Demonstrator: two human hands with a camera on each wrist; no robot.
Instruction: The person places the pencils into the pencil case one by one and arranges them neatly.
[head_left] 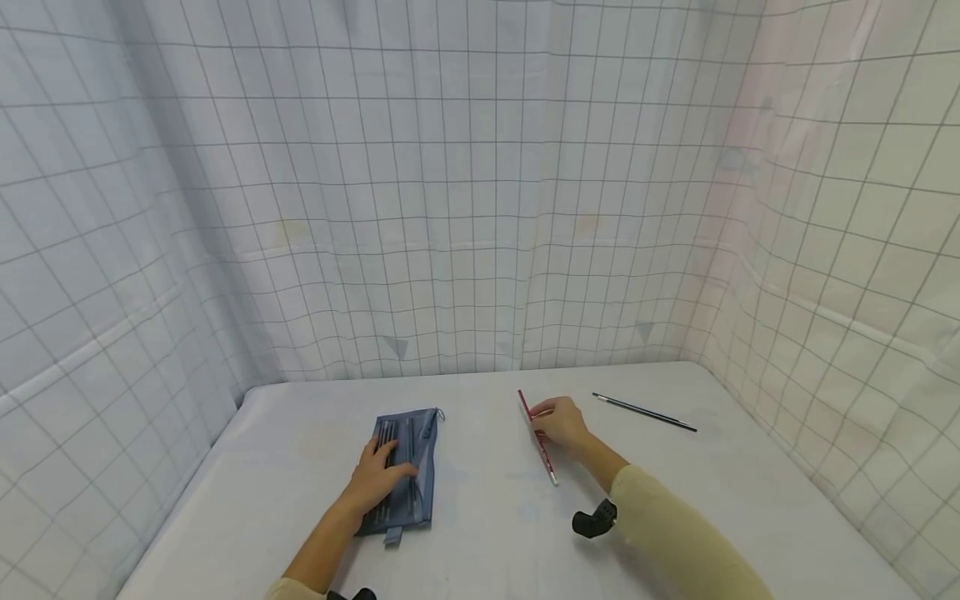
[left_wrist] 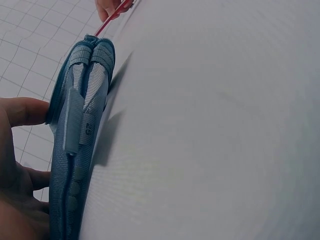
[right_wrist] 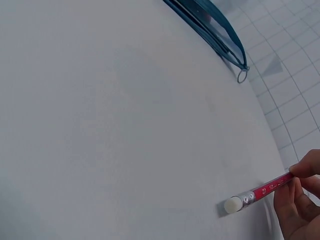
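A blue zip pencil case lies on the white table, left of centre. Long thin items show through its upper face, and a metal ring hangs at its far corner. My left hand rests on the case with fingers spread; in the left wrist view the fingers touch its upper side. Right of centre, my right hand pinches a red pencil between thumb and fingers. The pencil's white eraser end points toward me, at or just above the tabletop. In the right wrist view the pencil's other end is hidden.
A dark, slim pencil or brush lies slantwise on the table, right of my right hand. White curtains with a dark grid enclose the table at the back and on both sides.
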